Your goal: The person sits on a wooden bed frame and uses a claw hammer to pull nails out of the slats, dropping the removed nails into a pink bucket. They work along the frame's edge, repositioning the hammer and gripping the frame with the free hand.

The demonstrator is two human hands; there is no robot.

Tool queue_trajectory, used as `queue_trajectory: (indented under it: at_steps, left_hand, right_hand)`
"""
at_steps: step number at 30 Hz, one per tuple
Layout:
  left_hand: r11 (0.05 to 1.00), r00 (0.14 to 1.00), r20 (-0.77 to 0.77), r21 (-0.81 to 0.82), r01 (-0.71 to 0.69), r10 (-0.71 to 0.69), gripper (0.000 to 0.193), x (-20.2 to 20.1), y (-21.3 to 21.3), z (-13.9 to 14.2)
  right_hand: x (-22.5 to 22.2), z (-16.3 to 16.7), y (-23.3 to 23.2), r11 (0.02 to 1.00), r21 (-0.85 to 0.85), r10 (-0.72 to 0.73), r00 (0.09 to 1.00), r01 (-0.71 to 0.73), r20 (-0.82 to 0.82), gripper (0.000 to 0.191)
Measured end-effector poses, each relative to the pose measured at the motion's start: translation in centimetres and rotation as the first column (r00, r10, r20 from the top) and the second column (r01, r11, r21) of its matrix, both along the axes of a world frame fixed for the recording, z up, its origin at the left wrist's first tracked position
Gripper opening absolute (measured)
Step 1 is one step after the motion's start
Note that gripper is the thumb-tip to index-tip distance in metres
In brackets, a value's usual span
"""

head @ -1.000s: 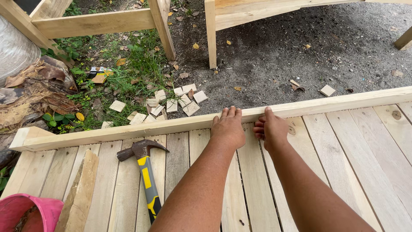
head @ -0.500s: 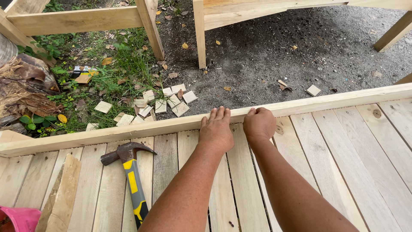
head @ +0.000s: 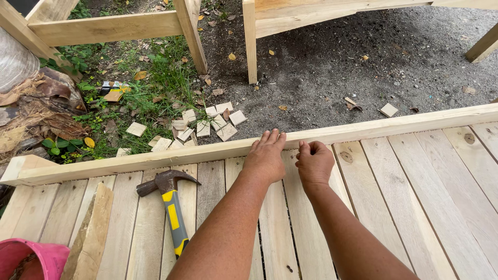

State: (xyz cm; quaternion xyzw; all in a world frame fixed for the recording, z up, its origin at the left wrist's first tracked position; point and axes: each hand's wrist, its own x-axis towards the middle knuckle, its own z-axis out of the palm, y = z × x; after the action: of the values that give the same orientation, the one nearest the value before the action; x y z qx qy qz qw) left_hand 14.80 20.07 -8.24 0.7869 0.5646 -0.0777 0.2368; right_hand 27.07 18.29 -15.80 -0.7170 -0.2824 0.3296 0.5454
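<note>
Flat, left hand (head: pixel 265 158) presses the rail (head: pixel 394 126), fingers extended, gripping nothing; right hand (head: pixel 313 163) curled beside it, contents unclear.

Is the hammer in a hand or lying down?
Lying down: the hammer rests flat on the deck boards, untouched, beside the left hand.

The pink bucket (head: pixel 32 259) is cut off at the bottom left corner, its contents too dark to make out. The right hand (head: pixel 313 164) curls its fingertips under, hiding whatever they pinch. The edge board (head: pixel 394 127) runs past the right edge.
</note>
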Motion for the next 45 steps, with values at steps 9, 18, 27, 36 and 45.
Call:
queue_trajectory:
  at_steps: [9, 18, 27, 36, 45]
  left_hand:
    - [0.999, 0.999, 0.031, 0.039, 0.020, -0.021, 0.090, -0.4, 0.3, -1.4]
    - [0.995, 1.000, -0.018, 0.095, -0.002, 0.004, 0.083, -3.1, 0.0, -2.1]
    - [0.994, 0.999, -0.038, 0.105, -0.011, 0.015, 0.089, -6.7, -0.8, -1.3]
    - [0.987, 0.988, -0.102, 0.129, -0.101, 0.114, 0.089, -14.3, -3.0, -0.5]
    - [0.943, 0.942, -0.044, 0.038, -0.330, 0.332, 0.083, -22.2, -7.2, -1.4]
  right_hand:
    - [4.0, -0.1, 0.9, 0.968, 0.221, -0.100, 0.991, 0.117, -0.088, 0.024]
    - [0.6, -3.1, -0.1, 0.962, -0.253, 0.250, 0.688, -0.100, 0.681, 0.026]
    - [-4.5, -0.1, -2.1, 0.735, -0.649, 0.625, 0.570, -0.199, 0.533, 0.052]
    - [-12.1, 0.7, -4.1, 0.804, -0.446, 0.569, 0.727, -0.394, 0.384, 0.031]
    - [-23.9, 1.4, -9.0, 0.723, -0.460, 0.684, 0.626, -0.516, 0.374, 0.032]
